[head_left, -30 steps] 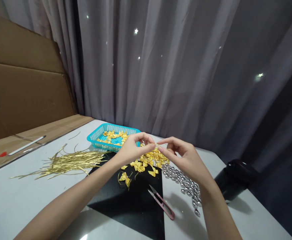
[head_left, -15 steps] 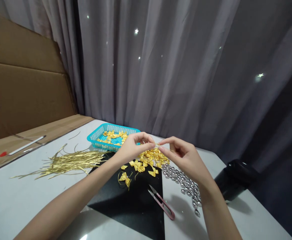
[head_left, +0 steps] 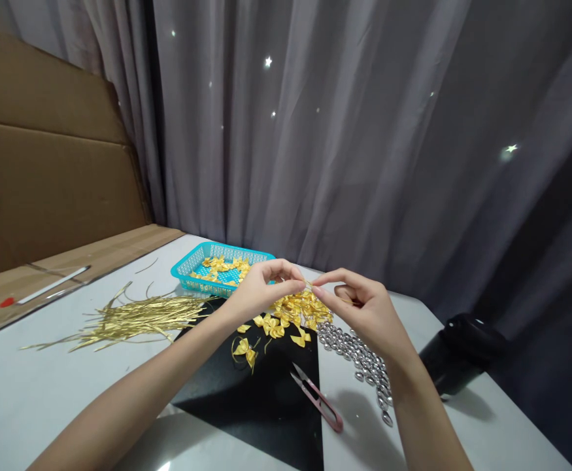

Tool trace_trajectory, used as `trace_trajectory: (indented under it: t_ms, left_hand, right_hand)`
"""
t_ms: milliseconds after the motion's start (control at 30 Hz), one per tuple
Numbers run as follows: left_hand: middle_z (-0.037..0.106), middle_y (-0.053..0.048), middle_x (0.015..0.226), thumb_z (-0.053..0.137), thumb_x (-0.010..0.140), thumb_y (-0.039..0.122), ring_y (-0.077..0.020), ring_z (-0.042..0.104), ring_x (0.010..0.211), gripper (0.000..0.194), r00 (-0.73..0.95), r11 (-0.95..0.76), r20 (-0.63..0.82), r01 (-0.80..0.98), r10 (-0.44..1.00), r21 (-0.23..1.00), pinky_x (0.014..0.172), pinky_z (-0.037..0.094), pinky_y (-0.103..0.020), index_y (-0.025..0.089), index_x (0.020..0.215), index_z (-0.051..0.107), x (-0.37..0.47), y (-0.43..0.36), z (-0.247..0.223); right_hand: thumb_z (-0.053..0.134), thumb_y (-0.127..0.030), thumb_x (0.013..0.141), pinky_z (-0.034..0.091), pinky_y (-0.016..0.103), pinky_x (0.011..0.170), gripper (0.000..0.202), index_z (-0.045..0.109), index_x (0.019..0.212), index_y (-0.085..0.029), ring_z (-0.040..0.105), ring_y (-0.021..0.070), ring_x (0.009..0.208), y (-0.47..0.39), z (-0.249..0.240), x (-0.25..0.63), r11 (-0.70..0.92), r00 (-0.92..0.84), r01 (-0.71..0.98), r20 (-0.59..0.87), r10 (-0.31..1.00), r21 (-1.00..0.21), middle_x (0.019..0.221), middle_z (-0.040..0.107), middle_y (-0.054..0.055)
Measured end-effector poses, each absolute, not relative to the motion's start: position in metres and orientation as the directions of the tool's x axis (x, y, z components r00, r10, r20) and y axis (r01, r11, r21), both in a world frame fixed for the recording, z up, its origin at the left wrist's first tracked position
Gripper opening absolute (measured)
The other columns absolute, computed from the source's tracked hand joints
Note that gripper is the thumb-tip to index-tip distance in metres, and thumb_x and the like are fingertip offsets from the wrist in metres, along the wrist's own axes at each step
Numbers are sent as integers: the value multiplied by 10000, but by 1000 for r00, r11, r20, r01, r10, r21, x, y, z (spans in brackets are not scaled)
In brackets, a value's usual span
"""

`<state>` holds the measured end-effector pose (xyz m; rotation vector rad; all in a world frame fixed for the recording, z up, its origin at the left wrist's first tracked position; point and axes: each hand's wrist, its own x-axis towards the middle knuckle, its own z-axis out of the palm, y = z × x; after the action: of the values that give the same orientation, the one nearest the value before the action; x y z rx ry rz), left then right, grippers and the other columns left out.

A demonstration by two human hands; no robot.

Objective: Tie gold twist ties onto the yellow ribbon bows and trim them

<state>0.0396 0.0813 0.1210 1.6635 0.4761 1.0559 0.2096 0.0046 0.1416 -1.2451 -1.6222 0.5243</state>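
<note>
left hand [head_left: 259, 292]: fingertips pinched on a gold strip [head_left: 308, 284]
right hand [head_left: 364, 311]: fingertips closed on the strip's other end
below fingers: gold bows [head_left: 295, 311], silver beads [head_left: 359, 356]
nearer: snips [head_left: 318, 398]
behind left hand: basket [head_left: 187, 265]

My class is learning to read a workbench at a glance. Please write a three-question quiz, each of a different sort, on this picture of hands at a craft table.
1. True or false: the pink snips lie untouched on the table.
2. Which holds gold bows? A) the turquoise basket B) a glass jar C) a wooden bowl
3. Fill in: the silver beads lie below the person's ____ hand.

Key:
1. True; left hand and right hand pinch a small gold piece above the pile of gold bows.
2. A
3. right
</note>
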Motion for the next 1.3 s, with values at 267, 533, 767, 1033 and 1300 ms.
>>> trace_trajectory:
  t_ms: [267,533,767,1033,1300]
  left_hand:
    - [579,10,702,686,730,301,-116,510,674,156,527,-349,393,-187,754,919,640,378,-243,158,748,627,39,80,124]
    - [607,19,663,702,670,248,-103,543,654,131,545,-214,336,-276,768,937,635,422,-218,148,695,622,41,74,129]
    - [600,28,630,692,659,225,-96,535,624,110,537,-188,309,-269,785,945,621,417,-212,145,683,621,42,73,129]
    - [609,36,619,687,717,253,-94,550,632,106,490,-212,363,-338,793,917,654,428,-212,156,706,645,44,75,122]
    - [640,15,709,693,713,256,-112,572,709,109,457,-218,345,-308,820,926,687,434,-221,156,710,647,45,76,122]
  right_hand:
    - [660,-423,812,143,269,443,216,690,833,-210,171,91,459,5,142,215,400,-5,479,453,891,-781,498,198,-99]
    - [639,-404,857,187,252,439,190,697,858,-224,266,90,491,4,140,221,371,-204,577,312,928,-727,552,379,-64]
    - [660,-364,849,346,205,463,170,607,836,-203,451,70,480,9,137,210,233,-246,291,163,955,-928,584,519,-56]
    - [722,-296,802,546,265,704,237,565,956,-208,692,147,753,11,137,201,108,-242,-105,131,961,-989,870,695,26]
    - [772,-346,723,561,263,648,218,651,810,-187,628,128,662,16,131,192,309,78,7,309,948,-951,754,658,1]
